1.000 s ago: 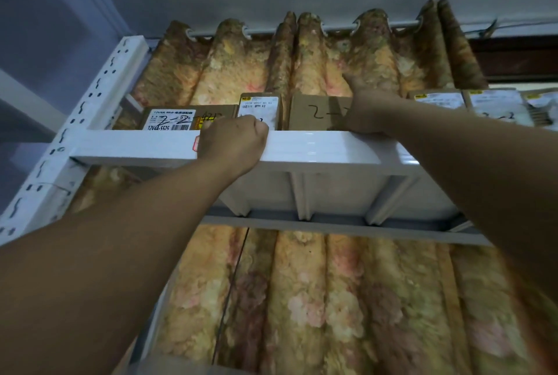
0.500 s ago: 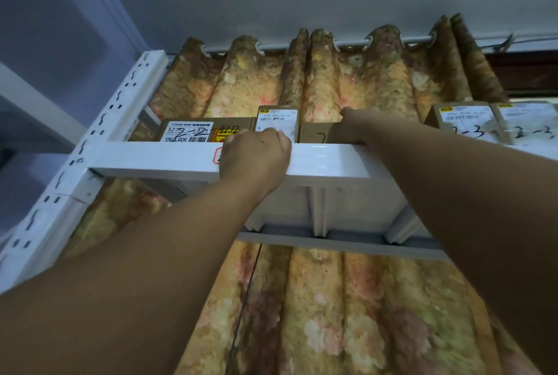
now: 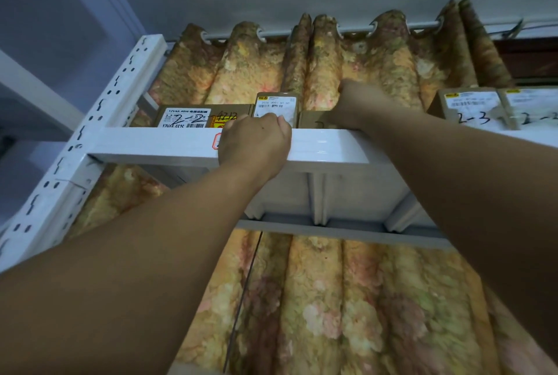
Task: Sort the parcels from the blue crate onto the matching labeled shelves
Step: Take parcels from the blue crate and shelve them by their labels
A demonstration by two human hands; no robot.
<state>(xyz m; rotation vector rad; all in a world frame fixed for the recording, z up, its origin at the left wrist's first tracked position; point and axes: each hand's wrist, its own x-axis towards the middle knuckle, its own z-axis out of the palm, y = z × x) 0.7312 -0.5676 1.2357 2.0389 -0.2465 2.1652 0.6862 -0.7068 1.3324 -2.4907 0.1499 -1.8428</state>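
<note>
Curtain (image 3: pixel 332 299) behind shelf (image 3: pixel 151 145); boxes (image 3: pixel 187 116) along its front edge. Left hand (image 3: pixel 253 145) fingers grip that edge; right hand (image 3: pixel 353 102) on brown box (image 3: pixel 314 119), fingers hidden, can't tell.

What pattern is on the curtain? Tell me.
Pleated fabric curtain: faded floral print, orange, pink and green; head view shows it.

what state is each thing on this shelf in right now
left grip: curled over the shelf rail
right grip: on brown box, fingers hidden
2-2 box: lying flat
white-label box: standing upright
2-3 box: on shelf, untouched
curtain: drawn shut
</note>
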